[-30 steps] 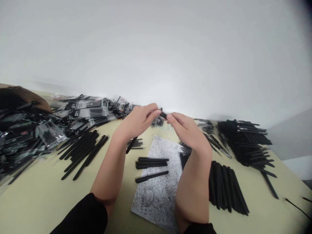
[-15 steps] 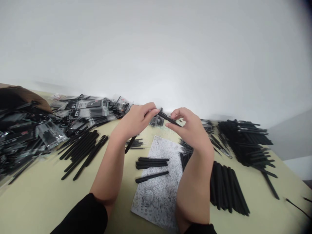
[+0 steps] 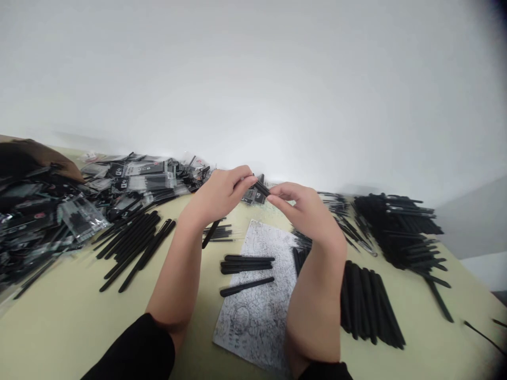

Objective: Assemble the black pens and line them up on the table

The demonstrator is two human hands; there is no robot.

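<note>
- Far left: bagged black pens (image 3: 134,177) heaped on the pale yellow table (image 3: 59,338).
- Left hand (image 3: 217,200): fingers curled, pinching one end of a black pen (image 3: 261,188).
- Change: hands closer than moments ago; less pen shows between them.
- Right hand (image 3: 307,208): fingers pinching the pen's other end.
- Far right: loose pens (image 3: 370,306) lying side by side.

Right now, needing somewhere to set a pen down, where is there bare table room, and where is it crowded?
Bare tabletop lies front left, below the loose black pens, and front right, beside the pen row. It's crowded back left, at the plastic packets, and back right, at the pen heap.
</note>
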